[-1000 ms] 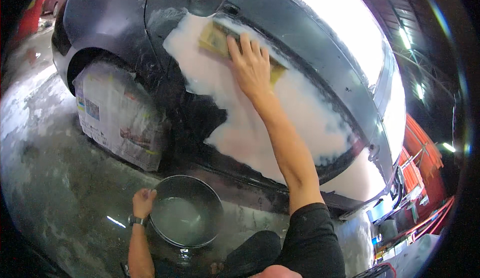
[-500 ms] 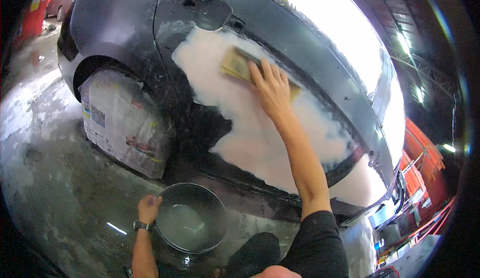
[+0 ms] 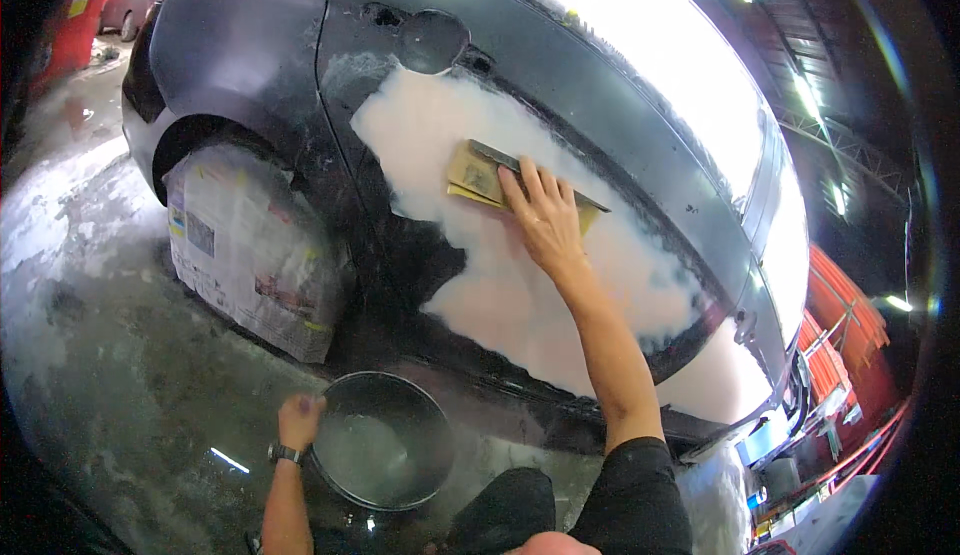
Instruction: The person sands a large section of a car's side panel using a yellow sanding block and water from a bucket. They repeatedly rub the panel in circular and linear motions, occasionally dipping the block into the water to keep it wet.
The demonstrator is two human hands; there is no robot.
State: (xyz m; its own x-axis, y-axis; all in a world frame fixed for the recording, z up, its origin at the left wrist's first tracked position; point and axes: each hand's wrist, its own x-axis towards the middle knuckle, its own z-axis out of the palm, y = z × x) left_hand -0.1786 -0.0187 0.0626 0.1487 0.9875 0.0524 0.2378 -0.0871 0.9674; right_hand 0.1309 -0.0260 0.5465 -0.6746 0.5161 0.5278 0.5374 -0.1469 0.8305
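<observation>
My right hand (image 3: 545, 210) is closed over a long dark sanding block (image 3: 490, 153) wrapped in yellowish sandpaper (image 3: 474, 177). The block rests on a broad pale pink filler patch (image 3: 500, 300) on the dark car door (image 3: 580, 85). At the lower left, my left hand (image 3: 298, 421), with a watch on the wrist, is a closed fist at the left rim of a black bucket (image 3: 437, 485). Cloudy water (image 3: 365, 455) lies in the bucket. What the left fingers hold, if anything, is hidden.
Printed paper sheeting (image 3: 235, 245) covers the wheel left of the door. The floor (image 3: 120, 395) looks wet. My dark-clad knee (image 3: 510, 505) is beside the bucket. Orange-red panels (image 3: 840, 295) and pipes stand at the right; another car (image 3: 130, 0) is far left.
My right hand and the sanding block have moved down a little across the filler, and the block's top edge is now tilted more into view. The left hand stays beside the bucket.
</observation>
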